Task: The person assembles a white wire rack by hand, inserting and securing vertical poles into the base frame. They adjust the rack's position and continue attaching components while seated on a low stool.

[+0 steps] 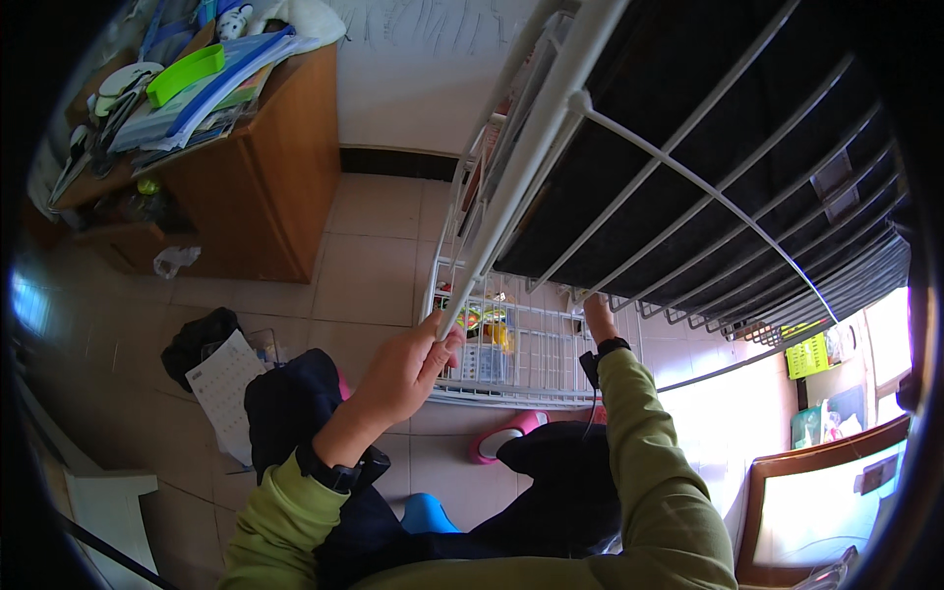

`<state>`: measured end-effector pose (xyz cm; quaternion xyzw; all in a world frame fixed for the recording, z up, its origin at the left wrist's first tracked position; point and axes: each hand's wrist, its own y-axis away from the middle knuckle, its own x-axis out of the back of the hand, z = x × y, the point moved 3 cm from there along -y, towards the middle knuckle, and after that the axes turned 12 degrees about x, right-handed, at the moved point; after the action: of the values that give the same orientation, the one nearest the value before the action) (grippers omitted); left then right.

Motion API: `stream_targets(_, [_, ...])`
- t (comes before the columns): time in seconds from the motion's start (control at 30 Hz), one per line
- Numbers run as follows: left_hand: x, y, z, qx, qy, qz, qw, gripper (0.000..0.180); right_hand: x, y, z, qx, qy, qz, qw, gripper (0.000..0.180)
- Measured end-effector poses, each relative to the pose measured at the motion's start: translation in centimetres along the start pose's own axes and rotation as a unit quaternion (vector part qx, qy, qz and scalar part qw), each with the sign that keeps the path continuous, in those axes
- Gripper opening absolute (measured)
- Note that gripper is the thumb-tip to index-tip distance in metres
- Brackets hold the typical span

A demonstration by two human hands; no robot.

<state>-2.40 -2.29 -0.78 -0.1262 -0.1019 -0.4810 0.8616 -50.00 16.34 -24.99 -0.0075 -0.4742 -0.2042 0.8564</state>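
A white wire rack [511, 187] leans across the upper right, its wire shelf [678, 157] set against a dark panel [639, 59]. My left hand [398, 379] is closed round the lower end of the rack's white post, thumb on the near side. Under the shelf's lower edge, my right hand [598, 320] is raised against the wires; its fingers are largely hidden. Below, between both hands, sits a lower wire basket [551, 359] holding colourful packets [487, 320]. Each wrist wears a black band.
At the left stands a brown wooden cabinet [265, 187] piled with folders [211, 93] and a bright green band [185, 76]. A printed sheet [226, 379] and a black bag [202, 334] lie on the tiled floor. A yellow-green basket [808, 354] and a brown-framed panel [826, 501] are at right.
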Motion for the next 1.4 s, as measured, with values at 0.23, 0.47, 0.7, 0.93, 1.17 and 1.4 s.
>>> stream_targets(0.23, [-0.1, -0.1, 0.1, -0.016, 0.006, 0.008, 1.000, 0.025, 1.1, -4.5, -2.1, 0.009, 0.069, 0.186, 0.980, 0.042])
stream_targets(0.47, [0.0, -0.2, 0.1, -0.015, 0.009, 0.005, 1.000, 0.022, 14.3, -10.1, -15.9, 0.120, -0.269, 0.297, 0.908, 0.033])
stream_targets(0.7, [0.3, -0.2, 0.8, 0.005, 0.022, -0.009, 1.000, 0.021, 18.5, -9.2, -16.0, 0.084, -0.385, 0.250, 0.884, 0.031])
stream_targets(0.93, [0.2, 0.0, 0.4, 0.019, 0.004, -0.007, 1.000, 0.021, 13.8, -6.4, -10.4, 0.037, -0.380, 0.136, 0.914, 0.028])
stream_targets(1.17, [0.0, -0.1, 0.2, -0.008, 0.018, -0.002, 1.000, 0.023, 9.8, -6.0, -10.5, 0.079, 0.053, 0.222, 0.970, 0.027])
stream_targets(1.4, [0.1, -0.2, 0.1, 0.008, 0.013, -0.011, 1.000, 0.024, 4.9, -3.5, -4.8, 0.098, -0.346, 0.268, 0.894, 0.020])
